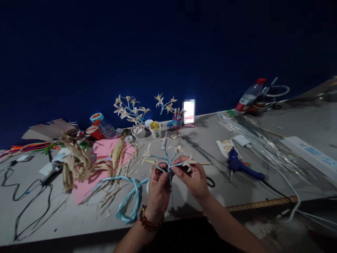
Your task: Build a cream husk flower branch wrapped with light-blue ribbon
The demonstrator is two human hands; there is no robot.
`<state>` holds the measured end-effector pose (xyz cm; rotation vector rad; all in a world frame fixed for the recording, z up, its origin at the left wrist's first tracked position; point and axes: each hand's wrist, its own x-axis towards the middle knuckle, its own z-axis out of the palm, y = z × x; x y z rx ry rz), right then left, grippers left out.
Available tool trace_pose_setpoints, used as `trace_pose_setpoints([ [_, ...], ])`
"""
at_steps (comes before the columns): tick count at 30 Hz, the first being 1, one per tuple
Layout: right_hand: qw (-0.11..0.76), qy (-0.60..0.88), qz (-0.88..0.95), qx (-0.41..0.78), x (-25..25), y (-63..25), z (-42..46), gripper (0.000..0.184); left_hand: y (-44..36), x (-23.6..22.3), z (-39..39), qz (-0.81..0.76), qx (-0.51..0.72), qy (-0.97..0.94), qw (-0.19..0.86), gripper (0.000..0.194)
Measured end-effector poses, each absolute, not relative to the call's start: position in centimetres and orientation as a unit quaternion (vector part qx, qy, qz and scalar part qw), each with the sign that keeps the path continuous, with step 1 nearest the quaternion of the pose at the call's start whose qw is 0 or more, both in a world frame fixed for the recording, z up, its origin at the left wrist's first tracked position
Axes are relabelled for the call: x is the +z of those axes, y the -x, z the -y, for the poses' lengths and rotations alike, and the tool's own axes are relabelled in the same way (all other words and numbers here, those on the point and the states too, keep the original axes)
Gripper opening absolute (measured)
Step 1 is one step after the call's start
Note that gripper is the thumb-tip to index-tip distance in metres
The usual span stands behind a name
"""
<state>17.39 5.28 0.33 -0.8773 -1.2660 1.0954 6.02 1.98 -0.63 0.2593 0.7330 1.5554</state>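
A red-brown beaded bracelet circles the wrist of the left hand, near the front of the desk. The left grip is clamped on the lower stem of a flower spray, and a thin dark wire runs down below the fingers. The right hand pinches the same spray where its blue-wrapped branches meet, so both grips are closed on 1 thing. The spray stands roughly upright between the 2 hands, its pale blossoms fanning out above them.

Left of the left hand, a glossy blue ribbon lies looped; right of the right hand is a black ring. Farther right, a blue glue gun rests on its side, its cord trailing toward the front edge.

Beyond the ribbon, dry husks spread over pink paper. A bundle of metal wires slants behind the right hand, and a white power strip lies at far right.

At the back stand a white cup, a pen holder and a bright screen, with 2 more sprays against the dark blue wall. A red-capped bottle leans at the right.
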Motion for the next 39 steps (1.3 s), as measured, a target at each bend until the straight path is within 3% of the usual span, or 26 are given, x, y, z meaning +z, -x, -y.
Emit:
trace_pose_setpoints([
  [18, 0.596, 0.361, 0.520, 0.494, 0.2, -17.5, -5.1, 0.016, -6.4, -1.7, -2.2, -0.353, 0.695, -0.185, 0.599, 0.036],
  [26, 0.570, 0.364, 0.500, 0.541, -0.4, -18.3, -4.6, 0.017, -5.5, -2.4, -2.8, -0.399, 0.728, -0.258, 0.495, 0.031],
  [39, 0.563, 0.351, 0.483, 0.572, -0.1, -18.5, -3.7, 0.019, -5.5, -2.2, -2.8, -0.526, 0.656, -0.398, 0.365, 0.018],
])
